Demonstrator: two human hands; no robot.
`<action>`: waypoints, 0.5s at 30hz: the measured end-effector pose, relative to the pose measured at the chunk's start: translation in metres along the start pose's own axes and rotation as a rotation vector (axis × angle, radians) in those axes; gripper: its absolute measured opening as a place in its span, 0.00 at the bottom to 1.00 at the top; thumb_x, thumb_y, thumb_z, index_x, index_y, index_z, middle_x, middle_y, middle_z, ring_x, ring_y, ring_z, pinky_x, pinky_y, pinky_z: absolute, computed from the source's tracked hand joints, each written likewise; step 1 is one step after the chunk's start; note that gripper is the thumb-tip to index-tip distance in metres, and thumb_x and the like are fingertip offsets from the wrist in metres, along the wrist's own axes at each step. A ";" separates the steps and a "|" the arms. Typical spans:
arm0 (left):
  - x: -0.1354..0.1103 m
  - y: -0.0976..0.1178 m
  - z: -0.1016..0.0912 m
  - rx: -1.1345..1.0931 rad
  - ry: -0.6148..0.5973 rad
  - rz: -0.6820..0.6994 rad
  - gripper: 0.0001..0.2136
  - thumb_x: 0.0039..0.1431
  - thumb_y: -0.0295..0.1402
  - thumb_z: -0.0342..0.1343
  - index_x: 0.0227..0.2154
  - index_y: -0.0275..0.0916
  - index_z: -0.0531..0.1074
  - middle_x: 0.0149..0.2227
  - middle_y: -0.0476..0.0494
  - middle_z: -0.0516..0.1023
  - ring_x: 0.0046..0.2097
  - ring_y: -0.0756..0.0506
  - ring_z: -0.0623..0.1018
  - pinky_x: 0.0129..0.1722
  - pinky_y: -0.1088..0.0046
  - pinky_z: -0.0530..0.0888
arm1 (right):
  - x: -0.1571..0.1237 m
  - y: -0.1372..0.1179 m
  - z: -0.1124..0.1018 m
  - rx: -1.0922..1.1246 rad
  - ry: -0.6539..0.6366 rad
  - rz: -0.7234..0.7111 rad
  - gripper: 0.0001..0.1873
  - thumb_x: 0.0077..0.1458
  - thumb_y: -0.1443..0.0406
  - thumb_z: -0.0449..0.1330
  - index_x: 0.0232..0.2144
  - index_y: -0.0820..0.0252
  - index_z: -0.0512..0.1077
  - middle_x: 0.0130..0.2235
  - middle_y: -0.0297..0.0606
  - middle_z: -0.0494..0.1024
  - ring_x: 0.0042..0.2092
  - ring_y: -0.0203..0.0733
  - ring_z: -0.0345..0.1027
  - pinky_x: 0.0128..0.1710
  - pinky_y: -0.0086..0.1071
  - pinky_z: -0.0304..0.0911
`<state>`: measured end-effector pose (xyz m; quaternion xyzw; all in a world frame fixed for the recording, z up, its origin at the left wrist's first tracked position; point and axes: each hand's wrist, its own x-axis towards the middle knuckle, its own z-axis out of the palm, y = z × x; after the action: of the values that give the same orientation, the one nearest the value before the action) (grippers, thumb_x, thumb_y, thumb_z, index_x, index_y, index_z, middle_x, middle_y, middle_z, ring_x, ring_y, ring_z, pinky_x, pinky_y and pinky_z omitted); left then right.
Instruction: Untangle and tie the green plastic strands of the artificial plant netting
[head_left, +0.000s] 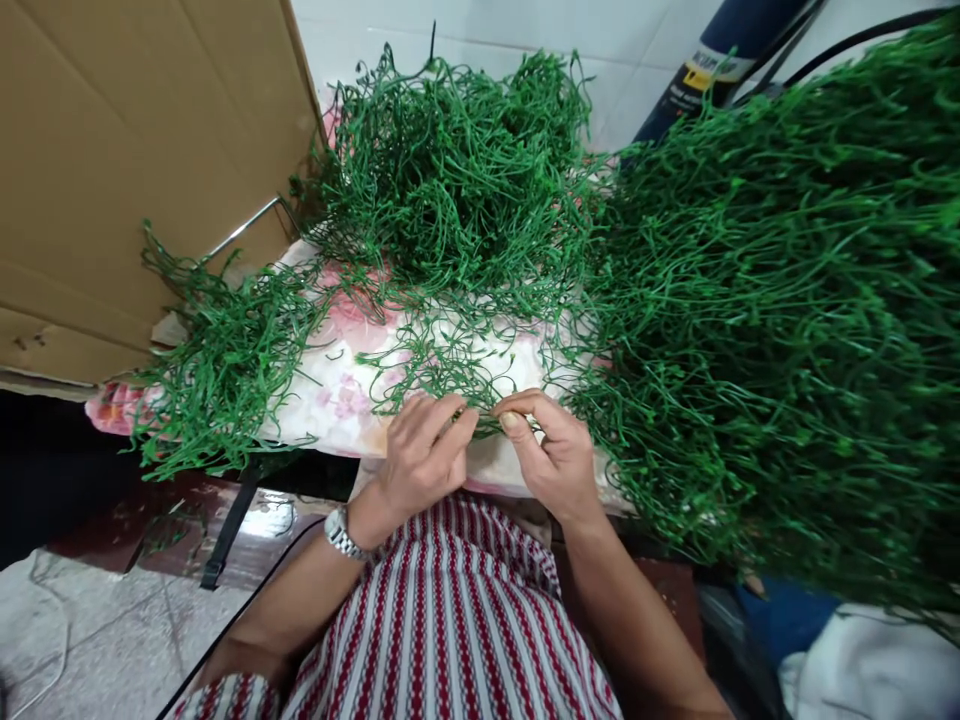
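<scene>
My left hand point(429, 450), a metal watch at its wrist, is closed with its fingertips pinched together near the cloth's front edge. Close beside it, my right hand point(551, 450) pinches a thin green stem point(487, 411) between thumb and forefinger. That stem spans the small gap between both hands; the fingers hide its ends. Just beyond them, a loose scatter of thin green stems point(442, 362) with small bud-like tips lies on the flowered cloth point(337, 395).
A tangled heap of green stems point(465, 170) sits at the back. A larger mass point(787, 330) fills the right side, and a smaller pile point(225, 360) hangs over the left edge. A cardboard box point(150, 150) stands left; a dark blue cylinder point(697, 80) leans behind.
</scene>
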<state>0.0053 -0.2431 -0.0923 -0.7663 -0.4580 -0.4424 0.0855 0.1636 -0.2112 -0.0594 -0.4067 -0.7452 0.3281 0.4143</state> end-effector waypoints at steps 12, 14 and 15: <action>-0.001 0.001 -0.006 -0.032 0.056 0.196 0.13 0.47 0.20 0.52 0.38 0.37 0.69 0.39 0.39 0.69 0.38 0.46 0.71 0.34 0.68 0.71 | 0.010 0.001 -0.001 0.060 0.107 0.085 0.04 0.53 0.67 0.57 0.29 0.60 0.72 0.27 0.33 0.69 0.29 0.32 0.62 0.29 0.28 0.58; -0.003 0.004 -0.003 -0.068 -0.033 0.138 0.14 0.48 0.20 0.50 0.39 0.35 0.68 0.37 0.38 0.71 0.38 0.45 0.71 0.35 0.67 0.70 | 0.012 0.004 -0.003 0.184 0.164 0.137 0.04 0.53 0.65 0.57 0.29 0.58 0.72 0.27 0.32 0.70 0.29 0.31 0.62 0.28 0.27 0.57; -0.003 0.004 -0.001 -0.093 -0.041 0.077 0.15 0.48 0.19 0.49 0.40 0.34 0.68 0.38 0.38 0.72 0.39 0.45 0.71 0.36 0.66 0.70 | 0.013 0.005 -0.003 0.259 0.202 0.165 0.04 0.53 0.65 0.57 0.29 0.58 0.73 0.27 0.31 0.70 0.28 0.31 0.62 0.28 0.27 0.58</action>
<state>0.0068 -0.2482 -0.0929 -0.7955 -0.4086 -0.4439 0.0573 0.1643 -0.1972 -0.0581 -0.4405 -0.6155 0.4117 0.5076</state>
